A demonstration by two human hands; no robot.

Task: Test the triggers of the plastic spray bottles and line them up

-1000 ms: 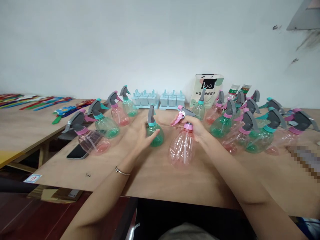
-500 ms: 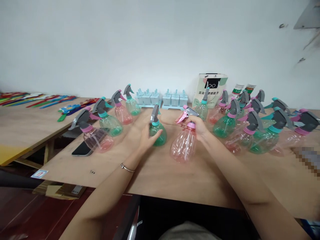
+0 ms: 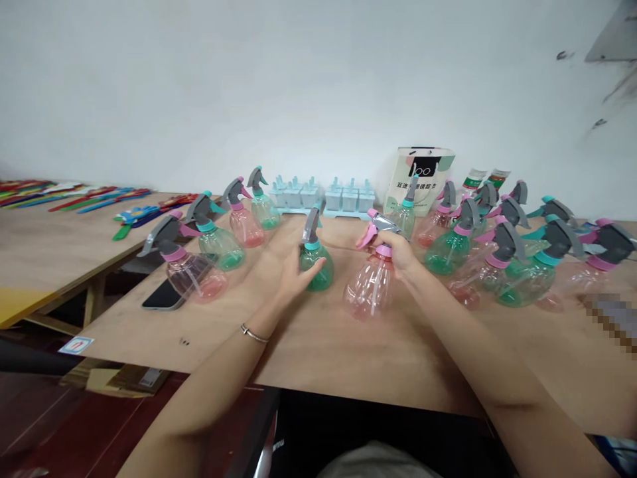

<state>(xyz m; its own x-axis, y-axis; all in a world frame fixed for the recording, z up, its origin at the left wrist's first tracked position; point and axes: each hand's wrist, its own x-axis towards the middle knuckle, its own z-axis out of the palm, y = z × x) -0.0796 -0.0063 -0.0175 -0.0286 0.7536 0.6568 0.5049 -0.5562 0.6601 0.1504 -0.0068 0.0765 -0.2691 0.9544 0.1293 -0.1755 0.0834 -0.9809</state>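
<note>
On the wooden table, my left hand [image 3: 297, 273] is wrapped round the lower left side of a green spray bottle [image 3: 322, 271] with a teal collar and grey head. To its right, my right hand [image 3: 393, 249] grips the neck and trigger head of a pink spray bottle [image 3: 368, 289], fingers near the pink trigger. The pink bottle is upright, slightly tilted; whether its base touches the table I cannot tell.
Several spray bottles stand at left, one pink [image 3: 196, 275] beside a phone [image 3: 163, 296], and several more at right, one green [image 3: 446, 252]. Light blue moulds [image 3: 350, 201] and a paper bag [image 3: 418, 186] are by the wall. Colourful strips lie on the left table [image 3: 64, 252].
My right hand and the pink bottle have shifted slightly right and up. My left hand stays on the green bottle.
</note>
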